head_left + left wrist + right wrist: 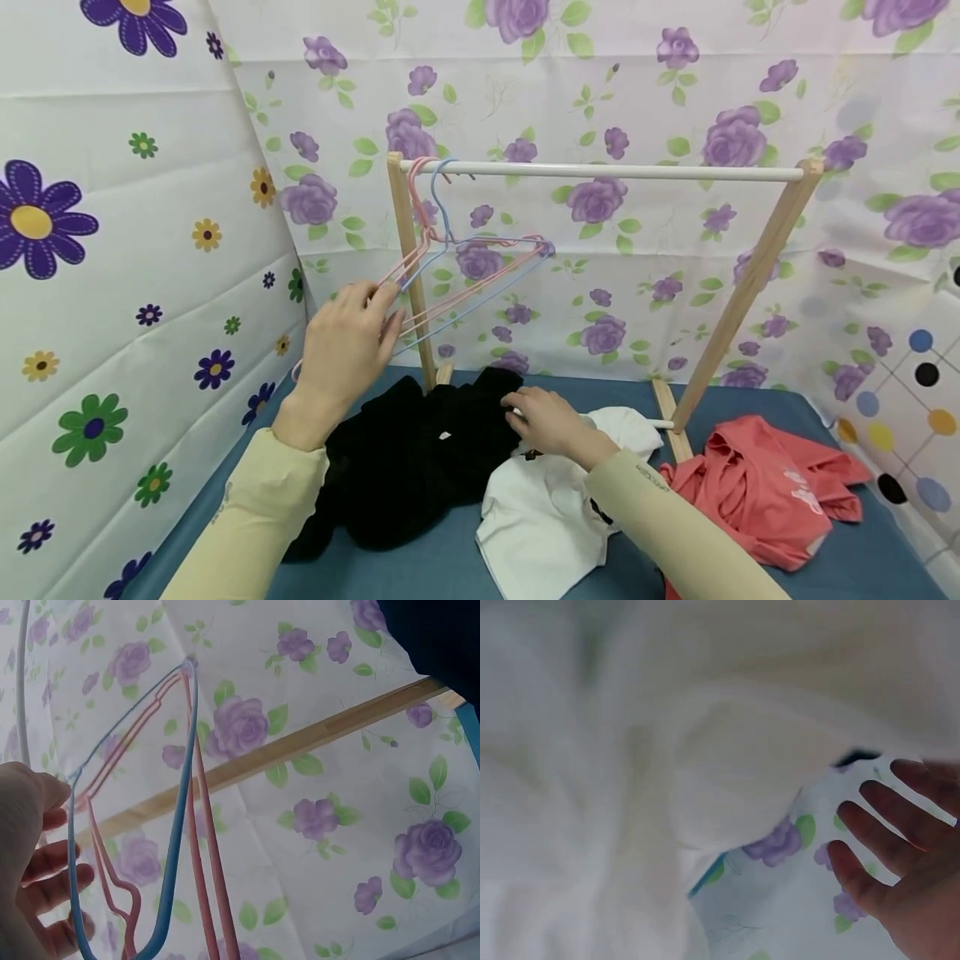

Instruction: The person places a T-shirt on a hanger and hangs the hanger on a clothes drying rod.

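Note:
At the left end of the rail hang a blue hanger (480, 310) and pink hangers (450, 312). My left hand (347, 342) holds the near side of the blue hanger, and in the left wrist view its thumb and fingers lie about the blue wire, close to the pink ones. The right hand (551, 423) is over the white shirt (536, 517), near the edge of the black garment (420, 467). In the right wrist view its fingers (885, 832) are spread and hold nothing. Blurred white cloth (727, 772) fills much of that view.
The wooden rack has a white rail (615, 172) and a slanted right post (750, 292). A coral shirt (772, 492) lies crumpled on the right of the blue surface (390, 575). Flowered sheets (660, 92) hang behind and at the sides.

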A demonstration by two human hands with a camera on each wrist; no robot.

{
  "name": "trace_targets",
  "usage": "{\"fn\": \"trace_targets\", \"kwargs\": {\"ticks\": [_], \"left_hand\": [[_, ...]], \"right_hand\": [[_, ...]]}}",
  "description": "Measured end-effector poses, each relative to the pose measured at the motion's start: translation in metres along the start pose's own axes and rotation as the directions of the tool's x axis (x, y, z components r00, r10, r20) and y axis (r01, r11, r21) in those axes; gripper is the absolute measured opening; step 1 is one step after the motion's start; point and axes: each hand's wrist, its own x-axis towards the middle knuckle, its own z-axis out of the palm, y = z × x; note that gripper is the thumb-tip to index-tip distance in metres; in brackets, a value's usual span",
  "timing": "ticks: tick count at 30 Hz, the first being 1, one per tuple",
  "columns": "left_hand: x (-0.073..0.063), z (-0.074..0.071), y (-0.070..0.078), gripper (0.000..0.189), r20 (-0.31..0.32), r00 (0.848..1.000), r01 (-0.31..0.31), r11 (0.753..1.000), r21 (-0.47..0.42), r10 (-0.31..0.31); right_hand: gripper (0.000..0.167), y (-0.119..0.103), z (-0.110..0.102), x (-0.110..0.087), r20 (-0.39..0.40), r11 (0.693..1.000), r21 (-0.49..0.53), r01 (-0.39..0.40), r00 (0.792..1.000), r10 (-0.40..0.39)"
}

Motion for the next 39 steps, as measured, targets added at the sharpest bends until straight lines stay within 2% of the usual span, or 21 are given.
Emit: {"fn": "trace_targets", "kwargs": {"ticks": [3,7,10,13,15,18,22,30,34,39], "left_hand": [[0.002,0.001,-0.003,0.033,0.031,0.997,0.064,0.998,-0.011,-0.064],[0.003,0.002,-0.005,0.039,0.049,0.992,0.119,0.993,-0.004,-0.119],[0.002,0.004,-0.005,0.038,0.064,0.986,0.151,0.988,0.013,-0.151],[0.001,0.007,-0.002,0.026,0.084,0.978,0.191,0.981,0.025,-0.193],[0.001,0.01,0.0,0.022,0.099,0.97,0.222,0.975,0.021,-0.223],[0.002,0.013,0.004,0.028,0.114,0.96,0.256,0.967,-0.004,-0.254],[0.002,0.016,0.009,0.037,0.106,0.958,0.272,0.961,-0.057,-0.265],[0.001,0.019,0.013,0.036,0.078,0.955,0.293,0.949,-0.117,-0.285],[0.001,0.019,0.012,0.037,0.044,0.959,0.285,0.948,-0.14,-0.281],[0.001,0.017,0.012,0.036,0.0,0.955,0.293,0.944,-0.154,-0.297]], "right_hand": [[0.03,0.0,-0.005,0.013,0.032,0.999,0.005,-0.053,0.998,0.053],[0.016,0.0,-0.008,0.027,0.077,0.991,0.03,-0.133,0.988,0.13],[0.022,-0.001,-0.009,0.035,0.111,0.98,0.054,-0.192,0.976,0.186],[0.026,-0.002,-0.008,0.039,0.142,0.969,0.065,-0.24,0.963,0.229],[0.026,-0.002,-0.006,0.042,0.164,0.964,0.051,-0.263,0.954,0.251],[0.027,-0.003,-0.001,0.047,0.2,0.957,0.011,-0.29,0.938,0.282],[0.028,-0.007,0.007,0.051,0.235,0.946,-0.038,-0.323,0.917,0.322],[0.027,-0.014,0.016,0.051,0.199,0.901,-0.096,-0.422,0.879,0.433],[0.025,-0.014,0.018,0.05,0.163,0.886,-0.054,-0.46,0.871,0.463],[0.027,-0.018,0.018,0.051,0.099,0.868,0.023,-0.495,0.866,0.491]]}}
